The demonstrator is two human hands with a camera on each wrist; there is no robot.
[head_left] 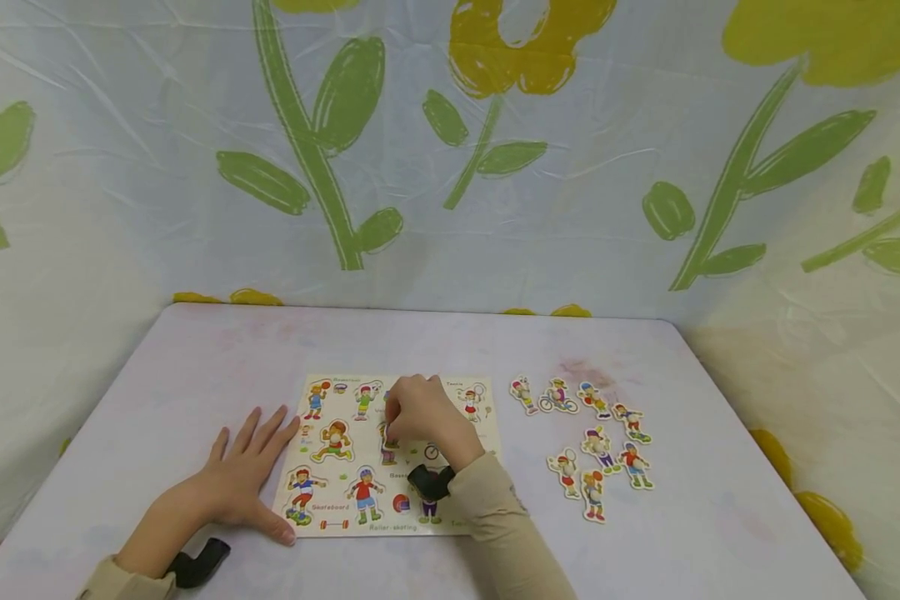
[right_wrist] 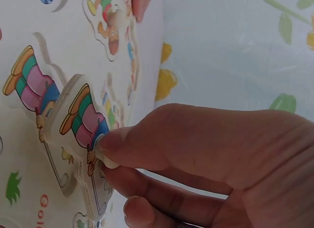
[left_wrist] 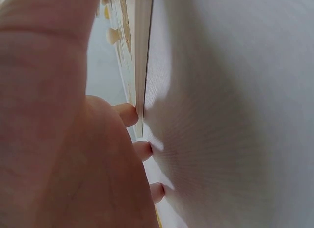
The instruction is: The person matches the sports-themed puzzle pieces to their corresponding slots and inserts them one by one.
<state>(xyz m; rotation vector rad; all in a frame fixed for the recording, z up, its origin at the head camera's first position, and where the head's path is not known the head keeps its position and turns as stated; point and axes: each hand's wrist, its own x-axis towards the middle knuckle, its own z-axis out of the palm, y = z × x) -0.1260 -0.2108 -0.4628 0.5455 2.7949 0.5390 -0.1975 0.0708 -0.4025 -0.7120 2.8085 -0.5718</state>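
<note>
My right hand is over the middle of a pale wooden puzzle board. In the right wrist view, its thumb and index finger pinch the small round knob of a golfer puzzle piece. That piece is tilted over the board, beside the matching golfer picture in its recess. My left hand lies with fingers spread on the table at the board's left side, its thumb by the lower left corner. In the left wrist view, a fingertip meets the board's edge. A runner piece sits on the board.
Several loose sports-figure pieces lie on the table right of the board, among them a cyclist and a tennis player. A flower-printed cloth stands behind the table. Each wrist carries a black camera mount.
</note>
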